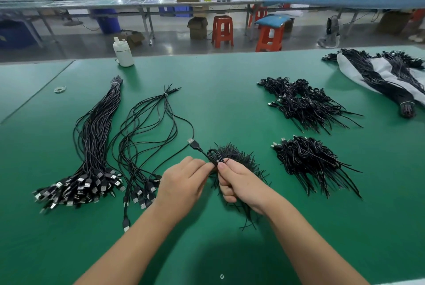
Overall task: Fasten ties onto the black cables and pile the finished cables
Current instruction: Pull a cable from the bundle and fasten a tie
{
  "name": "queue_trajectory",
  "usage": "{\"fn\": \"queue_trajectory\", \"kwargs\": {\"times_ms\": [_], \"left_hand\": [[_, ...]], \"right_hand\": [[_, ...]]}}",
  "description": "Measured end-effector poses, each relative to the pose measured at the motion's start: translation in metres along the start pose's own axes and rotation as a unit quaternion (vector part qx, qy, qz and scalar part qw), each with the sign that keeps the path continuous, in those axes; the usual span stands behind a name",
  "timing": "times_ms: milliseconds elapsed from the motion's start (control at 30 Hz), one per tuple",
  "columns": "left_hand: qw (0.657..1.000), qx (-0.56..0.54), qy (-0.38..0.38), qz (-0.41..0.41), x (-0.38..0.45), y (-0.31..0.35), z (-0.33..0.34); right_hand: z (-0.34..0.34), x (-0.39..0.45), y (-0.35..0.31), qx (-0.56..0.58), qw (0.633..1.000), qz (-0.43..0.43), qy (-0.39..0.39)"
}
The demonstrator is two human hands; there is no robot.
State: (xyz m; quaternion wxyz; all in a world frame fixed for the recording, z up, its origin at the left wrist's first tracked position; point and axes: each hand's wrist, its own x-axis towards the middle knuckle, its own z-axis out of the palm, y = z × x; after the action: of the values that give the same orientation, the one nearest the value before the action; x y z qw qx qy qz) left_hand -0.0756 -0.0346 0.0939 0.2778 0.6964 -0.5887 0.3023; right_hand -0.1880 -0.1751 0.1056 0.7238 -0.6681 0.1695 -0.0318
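A factory floor with long benches, red stools point(222, 30) and distant workers lies behind a green worktop point(230, 105). Near its middle, both hands work together on one coiled cable point(215, 156). The left hand point(184, 184) pinches the coil with fingers curled, and the right hand point(239, 180) grips it from the other side, thumb pressed up against the loops; its USB plug point(193, 143) sticks out up and to the left. Whether a tie is already round this coil cannot be told. Directly beneath the hands lies a loose heap of ties point(236, 158), thin black strands spreading out.

To the right, two piles show the finished work: a near pile point(308, 160) just beside the hands and a far pile point(303, 103) beyond it, both made of small coiled cables. To the left, a thick bundle point(96, 146) of straight cables and a thinner bundle point(147, 137) lie uncoiled, plugs toward the person. A further batch point(388, 80) lies on grey cloth at the far right, and a white bottle point(123, 51) stands at the back edge.

Judged from this, a good share is done, yet the larger part looks to be still waiting.
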Motion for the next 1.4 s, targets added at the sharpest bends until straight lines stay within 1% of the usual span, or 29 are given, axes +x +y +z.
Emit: {"fn": "queue_trajectory", "kwargs": {"times_ms": [200, 267, 333, 400, 467, 500, 533, 567, 600, 633, 667, 733, 767, 800, 833, 867, 900, 967, 1067, 1133, 1233, 1400], "left_hand": [[0.997, 0.024, 0.021, 0.067, -0.003, -0.004, 0.0], [0.996, 0.014, -0.007, 0.085, 0.002, -0.004, -0.003], [0.995, -0.023, -0.064, 0.071, 0.009, -0.004, -0.007], [0.991, -0.074, -0.109, -0.007, 0.014, -0.002, -0.012], [0.977, -0.121, -0.127, -0.119, 0.018, 0.003, -0.017], [0.964, -0.142, -0.137, -0.177, 0.02, 0.005, -0.019], [0.946, -0.169, -0.15, -0.234, 0.022, 0.007, -0.019], [0.924, -0.195, -0.166, -0.283, 0.025, 0.006, -0.019], [0.906, -0.211, -0.183, -0.319, 0.027, 0.006, -0.018], [0.89, -0.217, -0.202, -0.347, 0.028, 0.005, -0.017], [0.87, -0.228, -0.218, -0.379, 0.029, 0.004, -0.016], [0.812, -0.289, -0.238, -0.448, 0.029, 0.0, -0.014], [0.787, -0.318, -0.248, -0.468, 0.029, -0.003, -0.014], [0.77, -0.335, -0.259, -0.478, 0.028, -0.005, -0.014], [0.761, -0.341, -0.264, -0.485, 0.027, -0.006, -0.015], [0.758, -0.339, -0.261, -0.492, 0.026, -0.008, -0.015], [0.763, -0.327, -0.254, -0.496, 0.025, -0.009, -0.015], [0.792, -0.276, -0.248, -0.484, 0.023, -0.008, -0.014], [0.838, -0.203, -0.247, -0.443, 0.024, -0.002, -0.013], [0.851, -0.195, -0.248, -0.42, 0.025, 0.002, -0.015], [0.855, -0.194, -0.263, -0.402, 0.028, 0.005, -0.02], [0.839, -0.199, -0.32, -0.392, 0.031, 0.006, -0.022]], "right_hand": [[0.004, 0.0, -0.001, -0.059, 0.998, 0.022, 0.027], [0.006, -0.001, -0.002, -0.068, 0.997, 0.029, 0.022], [0.007, -0.002, -0.004, -0.072, 0.996, 0.044, 0.008], [0.007, -0.003, -0.006, -0.064, 0.996, 0.064, -0.009], [0.009, -0.004, -0.01, -0.054, 0.995, 0.087, -0.02], [0.009, -0.004, -0.012, -0.078, 0.993, 0.088, -0.019], [0.009, -0.005, -0.013, -0.143, 0.987, 0.07, -0.011], [0.009, -0.006, -0.014, -0.244, 0.969, 0.036, -0.003], [0.009, -0.008, -0.013, -0.356, 0.934, -0.001, -0.003], [0.009, -0.009, -0.011, -0.454, 0.89, -0.031, -0.003], [0.01, -0.01, -0.009, -0.524, 0.85, -0.059, 0.004], [0.011, -0.009, -0.003, -0.604, 0.788, -0.115, 0.025], [0.012, -0.008, -0.001, -0.634, 0.76, -0.138, 0.03], [0.013, -0.006, 0.002, -0.656, 0.738, -0.155, 0.032], [0.013, -0.005, 0.004, -0.668, 0.725, -0.165, 0.033], [0.013, -0.004, 0.005, -0.672, 0.721, -0.166, 0.033], [0.013, -0.004, 0.006, -0.671, 0.722, -0.164, 0.035], [0.01, -0.001, 0.008, -0.668, 0.726, -0.16, 0.045], [0.01, 0.003, 0.01, -0.677, 0.717, -0.154, 0.061], [0.011, 0.005, 0.012, -0.682, 0.713, -0.147, 0.067], [0.012, 0.006, 0.013, -0.69, 0.708, -0.134, 0.067], [0.015, 0.004, 0.015, -0.694, 0.713, -0.095, 0.04]]}}
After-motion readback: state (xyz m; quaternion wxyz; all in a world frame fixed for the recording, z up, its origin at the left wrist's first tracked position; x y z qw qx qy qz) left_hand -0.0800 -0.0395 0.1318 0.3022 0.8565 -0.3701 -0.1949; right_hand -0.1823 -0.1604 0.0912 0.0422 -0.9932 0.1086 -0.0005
